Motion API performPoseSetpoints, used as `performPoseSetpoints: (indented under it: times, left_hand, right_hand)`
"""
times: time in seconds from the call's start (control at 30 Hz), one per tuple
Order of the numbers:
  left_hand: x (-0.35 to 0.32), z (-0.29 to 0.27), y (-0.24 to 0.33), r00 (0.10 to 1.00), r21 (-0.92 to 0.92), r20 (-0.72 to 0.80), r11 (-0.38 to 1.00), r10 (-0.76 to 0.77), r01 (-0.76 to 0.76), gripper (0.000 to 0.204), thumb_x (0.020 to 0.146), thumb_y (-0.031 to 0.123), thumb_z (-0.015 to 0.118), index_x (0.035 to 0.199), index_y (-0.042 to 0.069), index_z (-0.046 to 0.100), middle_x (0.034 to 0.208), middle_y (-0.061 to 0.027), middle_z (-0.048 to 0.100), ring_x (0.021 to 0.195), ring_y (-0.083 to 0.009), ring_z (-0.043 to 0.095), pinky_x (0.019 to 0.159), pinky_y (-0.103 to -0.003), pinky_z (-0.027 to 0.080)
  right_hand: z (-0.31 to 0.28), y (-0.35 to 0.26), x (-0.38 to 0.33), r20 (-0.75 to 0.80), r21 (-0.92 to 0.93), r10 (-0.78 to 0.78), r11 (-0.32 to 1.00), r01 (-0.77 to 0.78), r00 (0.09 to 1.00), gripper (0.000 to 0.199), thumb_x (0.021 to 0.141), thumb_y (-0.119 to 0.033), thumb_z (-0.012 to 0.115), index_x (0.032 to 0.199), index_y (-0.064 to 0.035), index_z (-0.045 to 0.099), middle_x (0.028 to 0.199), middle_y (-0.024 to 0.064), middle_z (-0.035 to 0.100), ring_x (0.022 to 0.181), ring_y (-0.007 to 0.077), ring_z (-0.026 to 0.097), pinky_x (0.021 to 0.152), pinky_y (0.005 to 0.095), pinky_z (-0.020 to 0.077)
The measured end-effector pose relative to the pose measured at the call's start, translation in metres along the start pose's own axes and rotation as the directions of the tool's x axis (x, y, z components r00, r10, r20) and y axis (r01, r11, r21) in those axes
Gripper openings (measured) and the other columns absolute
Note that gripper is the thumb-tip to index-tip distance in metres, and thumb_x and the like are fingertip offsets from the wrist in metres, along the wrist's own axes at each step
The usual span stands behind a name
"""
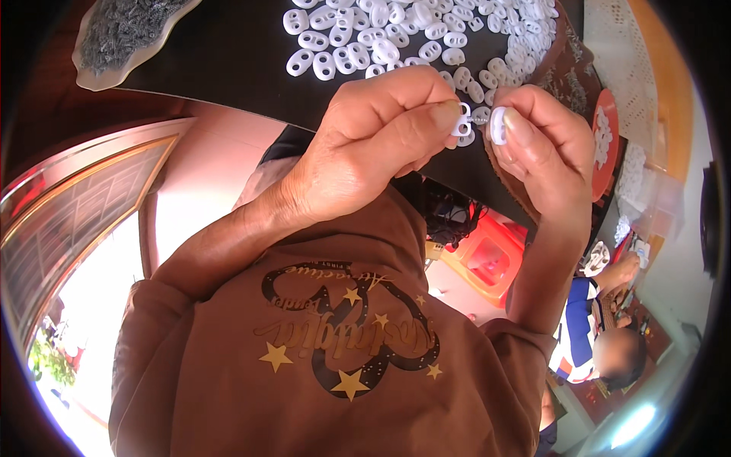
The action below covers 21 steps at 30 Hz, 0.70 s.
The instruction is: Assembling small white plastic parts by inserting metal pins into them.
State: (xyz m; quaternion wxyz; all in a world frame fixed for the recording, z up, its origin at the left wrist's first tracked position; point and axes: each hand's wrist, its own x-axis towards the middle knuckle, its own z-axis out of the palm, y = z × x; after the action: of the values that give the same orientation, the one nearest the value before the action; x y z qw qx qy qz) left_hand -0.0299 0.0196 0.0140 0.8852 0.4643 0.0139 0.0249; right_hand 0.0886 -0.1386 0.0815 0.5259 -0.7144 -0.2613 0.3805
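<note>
A small white piece [463, 120] is pinched by the left hand [373, 145], another white piece [498, 126] by the right hand [548, 152]; either could be dropped if grip slackens.

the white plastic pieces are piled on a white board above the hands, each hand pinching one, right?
Not quite: in the head view the board is black, not white. The white plastic pieces lie on it, and the left hand and right hand each pinch one.
</note>
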Motion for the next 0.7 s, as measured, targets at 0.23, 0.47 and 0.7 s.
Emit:
performPoseSetpoints:
  times: [0.23,0.47,0.7]
  left_hand:
    - [-0.001,0.0003,0.0005,0.999,0.102,0.029,0.994,0.033,-0.036,0.013,0.095,0.008,0.049,0.086,0.0,0.055,0.073,0.002,0.048,0.07,-0.0044,0.044,0.061,-0.021,0.038]
    - [-0.0002,0.0033,-0.0006,1.0,0.162,-0.005,0.987,0.017,-0.015,0.015,0.095,0.01,0.049,0.085,0.0,0.055,0.073,0.0002,0.049,0.068,-0.0054,0.044,0.06,-0.022,0.038]
    - [0.0011,0.0051,-0.0054,0.998,0.234,-0.012,0.971,0.06,-0.056,0.021,0.097,0.017,0.046,0.09,0.0,0.055,0.068,0.0016,0.047,0.057,-0.0036,0.038,0.052,-0.019,0.031]
  right_hand:
    - [-0.0003,-0.004,0.0022,0.063,-0.064,0.015,0.998,-0.011,0.998,0.021,0.092,-0.018,0.058,0.083,0.0016,0.06,0.069,-0.0049,0.051,0.062,0.0011,0.041,0.054,0.0174,0.0313]
    - [0.0008,-0.0051,-0.0003,0.036,-0.101,0.008,0.995,-0.004,0.999,0.021,0.092,-0.017,0.058,0.082,0.0019,0.059,0.069,-0.0049,0.051,0.064,0.0011,0.041,0.056,0.0173,0.0321]
    - [0.0042,-0.0021,0.0,-0.012,-0.084,-0.007,0.996,0.006,1.0,0.02,0.091,-0.016,0.059,0.082,0.0019,0.059,0.068,-0.0055,0.05,0.063,0.0008,0.04,0.055,0.0174,0.0309]
